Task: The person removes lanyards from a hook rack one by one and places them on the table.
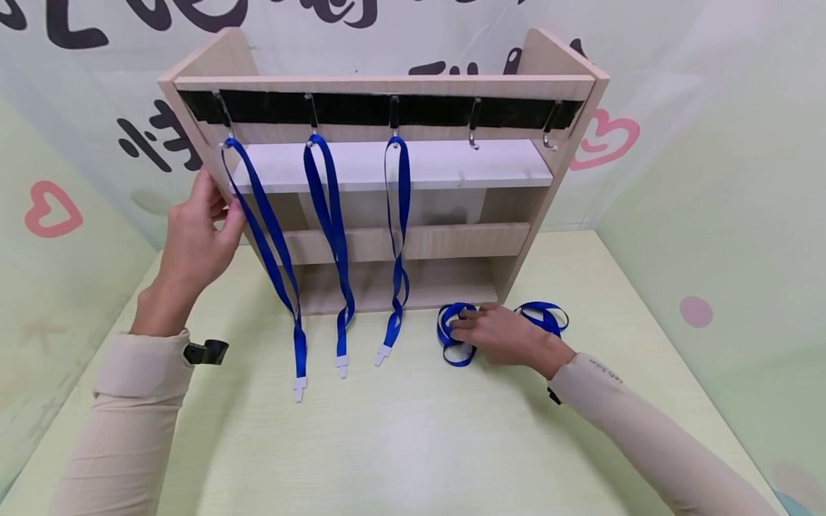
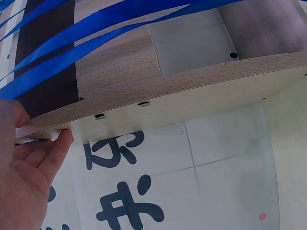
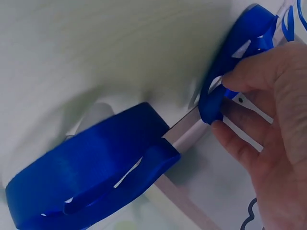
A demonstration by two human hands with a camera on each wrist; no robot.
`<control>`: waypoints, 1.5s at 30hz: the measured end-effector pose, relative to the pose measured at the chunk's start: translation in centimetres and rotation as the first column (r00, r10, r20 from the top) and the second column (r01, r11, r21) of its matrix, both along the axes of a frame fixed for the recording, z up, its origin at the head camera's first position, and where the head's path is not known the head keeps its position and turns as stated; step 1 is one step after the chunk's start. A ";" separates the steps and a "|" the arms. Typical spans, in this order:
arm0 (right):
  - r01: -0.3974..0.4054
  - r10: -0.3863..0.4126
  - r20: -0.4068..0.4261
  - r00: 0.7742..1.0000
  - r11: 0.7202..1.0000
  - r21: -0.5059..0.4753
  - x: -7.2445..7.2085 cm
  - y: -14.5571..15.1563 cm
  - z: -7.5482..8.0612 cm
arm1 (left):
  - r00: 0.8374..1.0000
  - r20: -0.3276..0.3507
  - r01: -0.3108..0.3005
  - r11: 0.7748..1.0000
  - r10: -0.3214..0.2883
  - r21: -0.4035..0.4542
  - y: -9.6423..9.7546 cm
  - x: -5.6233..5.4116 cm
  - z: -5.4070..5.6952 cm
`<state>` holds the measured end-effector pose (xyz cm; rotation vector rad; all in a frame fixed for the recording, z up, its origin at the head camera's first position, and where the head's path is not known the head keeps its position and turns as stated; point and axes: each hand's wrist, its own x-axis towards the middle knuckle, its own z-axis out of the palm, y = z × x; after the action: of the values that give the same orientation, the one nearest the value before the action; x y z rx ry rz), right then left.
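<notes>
A pale wall (image 1: 684,143) with dark lettering and pink heart outlines stands behind the light worktop (image 1: 400,444). At the far side of the worktop is a wood-look rack (image 1: 464,241) with side panels, a white shelf (image 1: 439,165) and a black strip (image 1: 355,109) along its upper front. Two beige sleeves (image 1: 138,423) reach in from the near side.

The left hand (image 1: 200,233) grips the edge of the rack's left panel, thumb on one face and fingers on the other. The right hand (image 1: 500,333) is low at the right, its fingers partly curled, with the band of a coiled blue lanyard (image 1: 444,326) between thumb and fingertips; that coil is just in front of the rack's right part. A second coiled lanyard (image 3: 91,158) lies farther right, beyond the right hand.

Three more blue lanyards hang from the rack: the left one (image 1: 300,351) near the left panel, the middle one (image 1: 335,222) beside it, and the right one (image 1: 404,179) at the centre, twisted lower down. Five metal hooks (image 1: 475,129) line the black strip; the two at the right are bare. A white clip (image 1: 300,385) ends each hanging lanyard.
</notes>
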<state>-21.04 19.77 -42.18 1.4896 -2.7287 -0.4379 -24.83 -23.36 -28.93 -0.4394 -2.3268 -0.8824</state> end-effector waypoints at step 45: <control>-0.053 -0.118 -0.204 0.972 0.736 -0.675 -2.4 -4.6 12.4 | 1.000 0.025 0.010 1.000 -0.011 0.015 0.0 0.1 0.1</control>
<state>-23.43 15.18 -29.76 1.0941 -2.3204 0.3527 -24.77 -23.37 -28.85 -0.4368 -2.3413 -0.9151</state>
